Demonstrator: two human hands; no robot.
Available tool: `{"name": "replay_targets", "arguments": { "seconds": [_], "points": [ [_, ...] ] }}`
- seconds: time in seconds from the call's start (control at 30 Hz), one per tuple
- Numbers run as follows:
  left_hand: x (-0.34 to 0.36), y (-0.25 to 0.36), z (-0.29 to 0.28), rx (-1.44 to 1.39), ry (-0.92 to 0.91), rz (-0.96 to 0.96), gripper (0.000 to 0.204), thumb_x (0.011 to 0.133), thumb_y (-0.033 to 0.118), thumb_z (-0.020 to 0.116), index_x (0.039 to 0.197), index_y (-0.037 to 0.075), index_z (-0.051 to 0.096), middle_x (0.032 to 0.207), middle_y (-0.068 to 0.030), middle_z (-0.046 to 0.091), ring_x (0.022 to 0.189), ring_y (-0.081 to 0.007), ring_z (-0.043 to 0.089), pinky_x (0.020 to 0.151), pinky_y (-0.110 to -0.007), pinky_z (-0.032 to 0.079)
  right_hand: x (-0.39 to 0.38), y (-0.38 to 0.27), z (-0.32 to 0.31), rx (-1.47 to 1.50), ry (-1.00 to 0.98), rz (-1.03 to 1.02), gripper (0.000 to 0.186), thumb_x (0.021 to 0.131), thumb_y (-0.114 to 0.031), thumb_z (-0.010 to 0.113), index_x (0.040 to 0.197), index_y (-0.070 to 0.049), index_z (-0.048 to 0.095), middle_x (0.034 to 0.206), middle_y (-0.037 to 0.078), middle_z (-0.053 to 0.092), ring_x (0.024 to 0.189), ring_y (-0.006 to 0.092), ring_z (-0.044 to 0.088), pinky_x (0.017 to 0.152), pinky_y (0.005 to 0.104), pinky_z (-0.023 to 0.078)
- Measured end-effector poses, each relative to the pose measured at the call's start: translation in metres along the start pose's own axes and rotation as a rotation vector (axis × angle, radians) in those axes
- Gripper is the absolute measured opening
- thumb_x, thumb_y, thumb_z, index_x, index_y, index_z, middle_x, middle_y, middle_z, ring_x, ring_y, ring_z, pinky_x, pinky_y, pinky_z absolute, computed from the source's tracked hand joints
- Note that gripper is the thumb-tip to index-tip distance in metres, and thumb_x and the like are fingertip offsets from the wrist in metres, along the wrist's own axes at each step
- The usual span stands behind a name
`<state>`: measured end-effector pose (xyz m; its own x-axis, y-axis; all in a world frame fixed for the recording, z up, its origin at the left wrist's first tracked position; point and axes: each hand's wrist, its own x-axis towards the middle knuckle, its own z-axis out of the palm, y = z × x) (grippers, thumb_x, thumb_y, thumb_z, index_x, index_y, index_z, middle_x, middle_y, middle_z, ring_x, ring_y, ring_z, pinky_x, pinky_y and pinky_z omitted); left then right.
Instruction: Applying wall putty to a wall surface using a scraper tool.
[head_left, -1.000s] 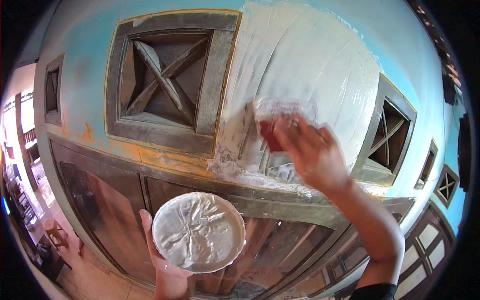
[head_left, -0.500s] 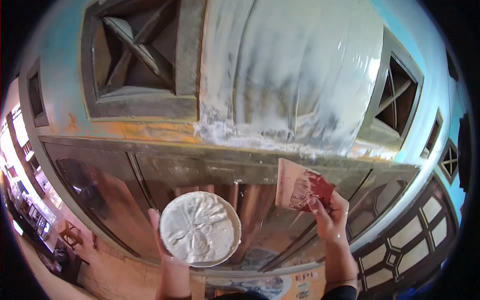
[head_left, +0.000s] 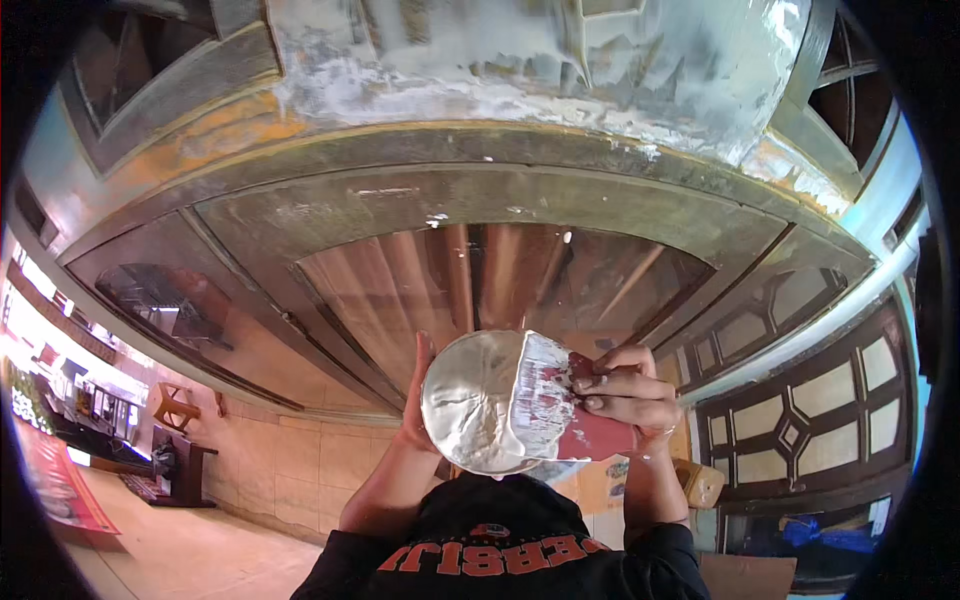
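My left hand (head_left: 417, 405) is wrapped round the side of a round tub filled with white, paste-like filler (head_left: 468, 400), held in front of my chest. In my right hand (head_left: 638, 398) is a red, flat putty spreader (head_left: 596, 436), gripped with the fingers across its face. White filler streaks the spreader's blade, and its edge lies over the right part of the tub, at or touching the filler. The tub's right rim is hidden beneath the blade.
Ahead rises a wall panel (head_left: 480, 60) smeared with white filler, above a dark wooden window frame (head_left: 450, 190) with reflecting glass. Lattice vents flank the panel. A wooden stool (head_left: 174, 408) stands on the tiled floor at left, a patterned door (head_left: 800, 430) at right.
My view has tipped downward. The spreader has come down and left from beside the window to the tub, with its filler-coated face now showing. The tub is nearer my chest.
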<state>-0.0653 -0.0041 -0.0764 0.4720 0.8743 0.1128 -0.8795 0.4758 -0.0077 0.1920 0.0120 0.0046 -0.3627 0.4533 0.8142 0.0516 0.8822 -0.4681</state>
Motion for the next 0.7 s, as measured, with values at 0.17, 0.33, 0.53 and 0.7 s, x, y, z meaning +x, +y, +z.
{"name": "replay_targets", "arguments": {
  "seconds": [0.17,0.33,0.53,0.7],
  "points": [
    [0.013,-0.010,-0.012,0.055,-0.031,-0.069,0.086,0.099,0.072,0.034,0.145,0.002,0.050,0.145,-0.0179,0.055,0.133,-0.0352,0.053,0.114,-0.052,0.039,-0.009,-0.008,-0.018,-0.064,-0.159,0.028,0.019,0.078,-0.012,0.076,0.095,-0.007,0.081,0.108,0.011,0.077,0.108,0.0307,0.067,0.090,0.0397,0.055],
    [0.025,-0.025,0.012,0.044,-0.013,-0.111,0.087,0.098,0.074,0.036,0.142,0.000,0.053,0.143,-0.0183,0.057,0.132,-0.0334,0.055,0.114,-0.050,0.040,-0.014,-0.012,-0.029,-0.096,-0.235,0.077,0.022,0.080,-0.013,0.069,0.098,-0.008,0.081,0.111,0.010,0.076,0.114,0.0314,0.067,0.092,0.0414,0.056],
    [0.030,-0.034,0.021,0.068,0.152,-0.085,0.079,0.101,0.065,0.043,0.136,-0.005,0.057,0.132,-0.0208,0.065,0.121,-0.0347,0.063,0.110,-0.048,0.046,-0.024,-0.015,-0.051,-0.142,-0.305,0.109,0.029,0.070,-0.010,0.076,0.099,-0.009,0.081,0.112,0.006,0.076,0.118,0.0304,0.065,0.098,0.0412,0.057],
    [0.032,-0.044,0.022,0.079,0.127,-0.088,0.082,0.100,0.066,0.042,0.138,-0.006,0.054,0.137,-0.0234,0.061,0.126,-0.0374,0.059,0.111,-0.049,0.044,-0.024,-0.019,-0.062,-0.128,-0.310,0.104,0.031,0.069,-0.008,0.077,0.100,-0.007,0.080,0.112,0.006,0.076,0.119,0.0292,0.065,0.098,0.0409,0.058]
  ]
}}
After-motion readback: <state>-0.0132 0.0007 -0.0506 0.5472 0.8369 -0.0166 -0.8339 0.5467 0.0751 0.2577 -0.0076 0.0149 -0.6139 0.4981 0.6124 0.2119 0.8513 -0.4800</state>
